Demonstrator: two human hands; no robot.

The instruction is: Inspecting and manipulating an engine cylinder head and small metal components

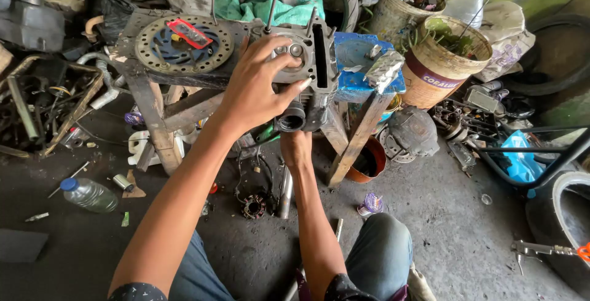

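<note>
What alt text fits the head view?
Left hand rests spread on a grey engine cylinder head on a worn wooden workbench; right hand reaches beneath it. A brake disc lies alongside, with cluttered workshop floor below.

A round paint bucket (444,61) stands right of the workbench, its label cream with a dark maroon band. A red flat packet (190,33) lies on the brake disc (184,45). A clear plastic bottle (90,194) with blue cap lies on the floor at left
</note>
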